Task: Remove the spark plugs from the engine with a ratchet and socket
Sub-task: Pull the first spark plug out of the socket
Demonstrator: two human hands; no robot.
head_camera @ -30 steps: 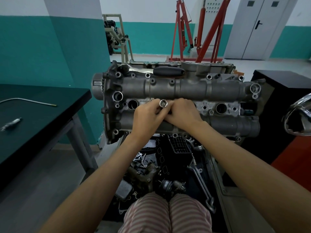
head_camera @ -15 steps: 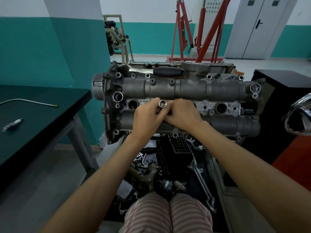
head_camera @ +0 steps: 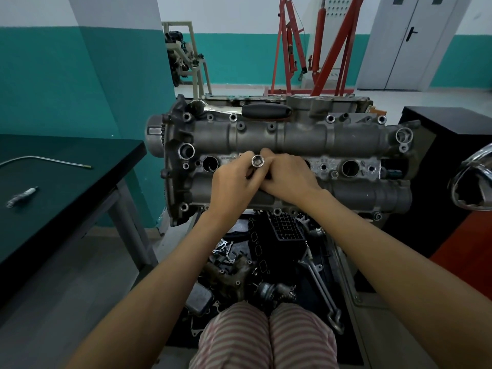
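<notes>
**Workshop floor, one engine, two hands on one socket**

Teal-walled workshop surrounds one grey engine (head_camera: 287,166). Left hand (head_camera: 234,182) and right hand (head_camera: 290,179) meet mid-engine, both pinching one shiny socket (head_camera: 258,161), open end up. One ratchet (head_camera: 239,109) lies at twelve o'clock; one spark plug (head_camera: 22,197) rests on the table (head_camera: 80,182) at nine.

The walls (head_camera: 48,75) are teal below and white above. A square pillar (head_camera: 122,62) painted the same way stands at the left. A dark green table (head_camera: 61,182) on grey legs sits beside it. The floor (head_camera: 66,288) is pale grey. A red engine hoist (head_camera: 316,49) stands at the back wall, near grey double doors (head_camera: 410,41).
</notes>
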